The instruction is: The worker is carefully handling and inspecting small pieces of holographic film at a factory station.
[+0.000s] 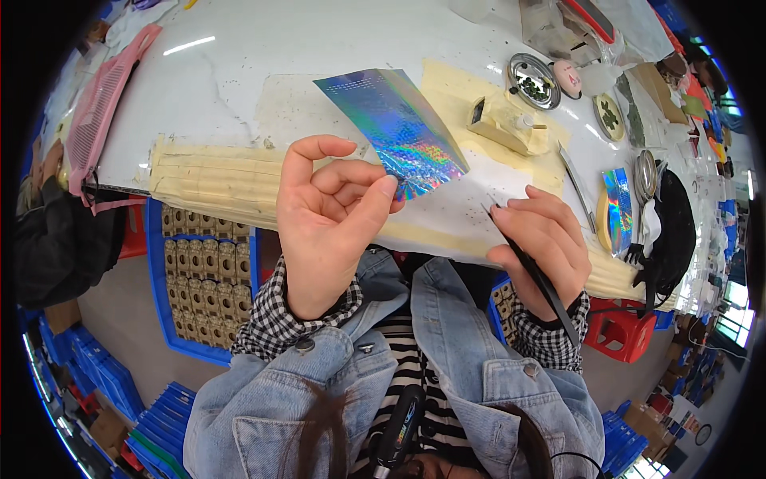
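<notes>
My left hand (335, 207) pinches the lower corner of a shiny holographic sheet (399, 120) between thumb and fingers. Tilted above the table, the sheet shows small rows of marks along its upper edge. My right hand (546, 247) is closed around black tweezers (550, 297), whose thin tips point up and left, apart from the sheet. Whether anything tiny sits between the tips cannot be made out. Beneath both hands lies white paper (455, 211) with dark specks. A cream, box-shaped piece (511, 128) rests on yellow paper beyond my right hand.
A round metal dish (523, 68) holds dark green bits, with a smaller dish (608, 104) nearby. A silver pointed tool (576, 188) and another holographic sheet (617, 203) lie right. At left are a pink basket (108, 112) and, below the table edge, a blue crate (162, 307) of tan parts.
</notes>
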{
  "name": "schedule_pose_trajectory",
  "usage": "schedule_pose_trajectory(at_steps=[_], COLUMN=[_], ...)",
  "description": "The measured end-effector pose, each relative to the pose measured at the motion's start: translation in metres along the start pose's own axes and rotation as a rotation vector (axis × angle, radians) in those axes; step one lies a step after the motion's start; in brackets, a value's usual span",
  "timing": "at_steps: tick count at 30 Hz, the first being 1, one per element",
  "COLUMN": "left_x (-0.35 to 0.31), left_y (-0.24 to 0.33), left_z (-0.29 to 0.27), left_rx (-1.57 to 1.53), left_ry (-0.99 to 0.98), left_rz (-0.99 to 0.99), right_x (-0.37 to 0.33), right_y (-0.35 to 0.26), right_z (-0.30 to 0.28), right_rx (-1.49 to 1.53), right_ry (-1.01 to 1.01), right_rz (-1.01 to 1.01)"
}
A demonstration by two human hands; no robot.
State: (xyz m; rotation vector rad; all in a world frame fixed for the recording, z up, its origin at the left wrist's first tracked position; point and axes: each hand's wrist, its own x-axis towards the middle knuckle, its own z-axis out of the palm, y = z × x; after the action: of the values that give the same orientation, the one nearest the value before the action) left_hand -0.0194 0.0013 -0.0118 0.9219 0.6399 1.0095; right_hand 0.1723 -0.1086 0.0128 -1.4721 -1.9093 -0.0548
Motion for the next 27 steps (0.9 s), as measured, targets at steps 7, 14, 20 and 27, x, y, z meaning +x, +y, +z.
schedule_pose_trajectory(at_steps=[7, 14, 20, 27], left_x=[-0.001, -0.003, -0.005, -0.005], left_y=[0.002, 0.006, 0.005, 0.007], left_z=[0.005, 0.004, 0.005, 0.005], left_rx=[0.024, -0.005, 0.013, -0.005], left_ry=[-0.003, -0.046, -0.074, -0.079], left_rz=[0.003, 0.039, 0.050, 0.040], right_x=[0.029, 0.044, 0.045, 0.044], right_y=[-0.013, -0.014, -0.014, -0.015], right_z=[0.011, 0.019, 0.020, 0.020], right_rx=[0.099, 0.095, 0.075, 0.073], right_ry=[0.040, 0.004, 0.007, -0.005], right_rz=[-0.158, -0.212, -0.236, -0.234])
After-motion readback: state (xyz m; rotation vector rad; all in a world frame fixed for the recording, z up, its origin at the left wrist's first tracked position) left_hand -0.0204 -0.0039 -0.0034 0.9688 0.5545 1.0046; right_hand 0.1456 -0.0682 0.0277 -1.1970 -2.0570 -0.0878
